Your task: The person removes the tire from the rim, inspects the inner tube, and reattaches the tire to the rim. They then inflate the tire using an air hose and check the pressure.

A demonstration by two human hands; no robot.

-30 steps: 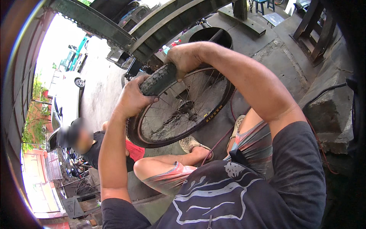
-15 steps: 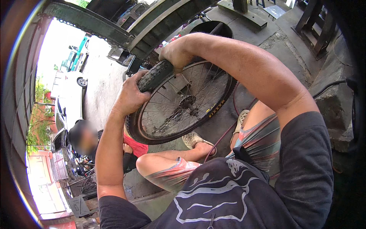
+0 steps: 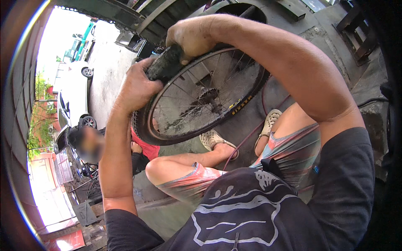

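A bicycle wheel [image 3: 184, 125] with a black knobby tyre stands tilted in front of me, its spokes and rear sprockets [image 3: 208, 97] facing me. My left hand [image 3: 138, 86] is closed round the tyre at the wheel's upper left, thumb on the near side. Further along the tyre's top, my right hand [image 3: 190, 39] wraps over it from above, arm arched across the wheel. Between the two hands a short stretch of dark tyre [image 3: 166, 65] shows. Some of my fingers are hidden behind the tyre.
Below the wheel are my clog-clad feet [image 3: 212, 138] and a thin reddish hose [image 3: 243, 144] on the concrete floor. Another person [image 3: 140, 157] sits close by on the left. A round black basin [image 3: 251, 12] lies beyond my right arm. Parked cars [image 3: 77, 90] stand outside.
The whole scene has shifted upward in the picture, wheel, hands and feet alike. Both hands keep hold of the tyre in about the same places.
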